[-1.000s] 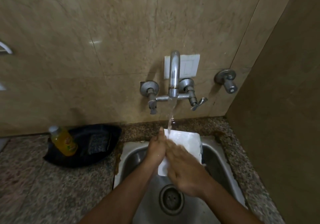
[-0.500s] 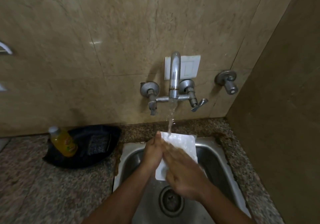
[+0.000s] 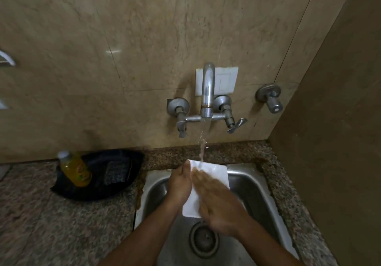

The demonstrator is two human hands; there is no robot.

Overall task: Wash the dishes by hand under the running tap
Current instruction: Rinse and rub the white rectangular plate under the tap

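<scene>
A white rectangular dish [image 3: 214,173] is held tilted over the steel sink [image 3: 253,185], its top edge under the water stream falling from the wall tap [image 3: 207,92]. My left hand [image 3: 179,185] grips the dish's left edge. My right hand [image 3: 218,204] lies flat across its face with fingers spread, blurred by motion, and hides the dish's lower right part. The drain [image 3: 204,239] sits below the hands.
A black tray [image 3: 115,187] on the granite counter [image 3: 61,224] left of the sink holds a yellow bottle [image 3: 75,170] and a dark scrub pad [image 3: 116,172]. A second valve [image 3: 270,98] sticks out of the tiled wall. A side wall closes in on the right.
The dish has shifted slightly left and tilted, showing a narrower face. My right hand has slid across its surface; the left hand keeps its grip.
</scene>
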